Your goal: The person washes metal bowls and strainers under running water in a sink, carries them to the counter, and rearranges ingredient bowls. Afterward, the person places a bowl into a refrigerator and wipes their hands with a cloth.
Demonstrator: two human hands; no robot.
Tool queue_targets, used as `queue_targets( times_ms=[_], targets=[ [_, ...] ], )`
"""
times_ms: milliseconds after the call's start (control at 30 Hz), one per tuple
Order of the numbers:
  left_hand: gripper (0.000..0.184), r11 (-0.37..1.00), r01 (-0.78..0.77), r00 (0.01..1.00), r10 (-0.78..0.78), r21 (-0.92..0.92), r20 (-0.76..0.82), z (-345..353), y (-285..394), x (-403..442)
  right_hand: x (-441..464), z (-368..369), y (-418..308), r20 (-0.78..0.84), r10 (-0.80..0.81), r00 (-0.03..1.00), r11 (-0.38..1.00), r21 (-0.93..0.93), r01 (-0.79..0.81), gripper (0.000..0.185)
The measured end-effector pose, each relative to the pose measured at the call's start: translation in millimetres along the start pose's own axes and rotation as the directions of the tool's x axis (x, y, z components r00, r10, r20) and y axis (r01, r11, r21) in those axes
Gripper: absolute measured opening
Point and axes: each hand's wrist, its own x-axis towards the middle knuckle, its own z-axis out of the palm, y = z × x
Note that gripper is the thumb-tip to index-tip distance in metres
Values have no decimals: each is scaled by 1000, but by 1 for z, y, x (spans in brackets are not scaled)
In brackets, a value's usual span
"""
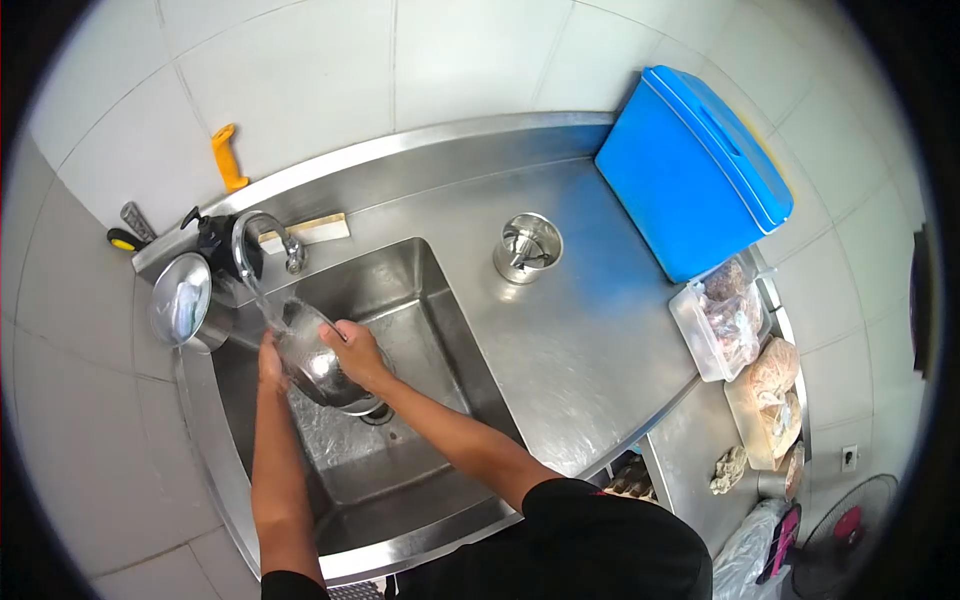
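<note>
A shiny metal bowl [318,368] is tilted under the running water of the curved faucet [243,250], above the sink basin [400,430]. My left hand [271,362] holds the bowl's left side, its fingers mostly hidden behind the metal. On the opposite side, my right hand [355,352] grips the bowl near its rim, with the thumb on top. Water splashes off the bowl and spreads over the sink floor. The drain [378,414] shows just below the bowl.
Left of the faucet are a dark pump bottle [214,240] and a metal container [183,300]. A metal cup [528,248] stands on the counter. A blue cooler [690,170], a plastic tub [715,330] with bagged food and a fan [850,540] are at the right.
</note>
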Motion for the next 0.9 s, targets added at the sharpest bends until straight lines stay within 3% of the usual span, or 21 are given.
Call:
queue_targets(
  times_ms=[67, 133, 167, 200, 233, 267, 333, 367, 433, 467, 500, 533, 600, 633, 667, 700, 733, 800, 833, 867, 900],
  targets=[
    [58, 916, -105, 994, 113, -386, -3, 14, -29, -32, 0, 12, 9, 16, 0, 1000, 994, 108, -2, 42],
    [67, 896, -26, 997, -10, -442, -78, 31, -54, -60, 2, 27, 8, -37, -95, 995, 980, 169, 100, 42],
    [70, 910, 37, 988, -97, -413, -124, 45, -58, -73, 0, 31, 8, 23, -75, 997, 997, 6, 75, 41],
    [73, 915, 100, 967, -182, -392, -178, 60, -55, -81, -9, 37, -5, 57, -69, 996, 998, 1, 70, 37],
    [73, 872, 74, 987, -135, -484, -91, 75, -44, -94, -16, 41, -13, 120, -15, 993, 991, -132, 31, 32],
    [73, 822, 50, 998, -65, -567, -7, 84, -29, -102, -21, 50, -5, 126, -78, 989, 958, -264, 109, 23],
    [56, 944, -16, 993, -23, -328, -114, 60, -31, -84, -34, 55, 9, 238, -132, 962, 931, -302, 203, 20],
    [56, 944, -33, 990, -15, -329, -142, 60, -22, -88, -43, 56, 13, 285, -137, 949, 949, -236, 208, 21],
    [44, 976, -70, 883, 157, 205, -443, 67, -4, -96, -57, 49, 14, 336, -148, 930, 962, -167, 214, 21],
    [44, 976, -71, 879, 158, 204, -450, 59, -1, -96, -63, 43, 13, 447, -141, 884, 955, -175, 240, 21],
    [43, 924, -93, 872, 256, 372, -417, 47, 3, -95, -65, 35, 14, 546, -129, 828, 947, -181, 267, 23],
    [44, 841, -112, 864, 345, 529, -366, 37, 5, -93, -58, 21, 25, 545, -128, 829, 947, -180, 265, 23],
    [44, 850, -164, 898, 339, 500, -282, 49, 39, -113, -36, -3, 72, 793, -19, 610, 742, -398, 539, 37],
    [45, 809, -54, 962, 199, 586, -185, 54, 55, -117, -30, -4, 86, 792, -17, 611, 742, -400, 538, 37],
    [45, 740, 39, 994, 39, 672, -101, 58, 62, -116, -24, -5, 99, 692, -120, 712, 577, -535, 617, 45],
    [40, 718, 74, 995, -4, 692, -102, 57, 58, -105, -18, -7, 106, 588, -252, 769, 387, -667, 637, 53],
    [40, 720, 66, 995, 2, 691, -98, 58, 51, -95, -14, 1, 112, 588, -256, 767, 381, -668, 639, 53],
    [35, 668, 77, 996, -18, 740, -87, 63, 47, -73, 0, 47, 112, 253, -423, 870, 520, -718, 462, 62],
    [31, 565, 77, 994, 17, 821, -104, 79, 53, -72, 8, 67, 111, 177, -325, 929, 619, -703, 350, 62],
    [28, 451, 89, 991, 47, 888, -124, 92, 60, -73, 11, 72, 102, 193, -335, 922, 619, -693, 370, 62],
    [28, 454, 99, 988, 58, 886, -140, 86, 57, -63, 9, 73, 88, 302, -26, 953, 984, -159, 77, 62]
  ],
)
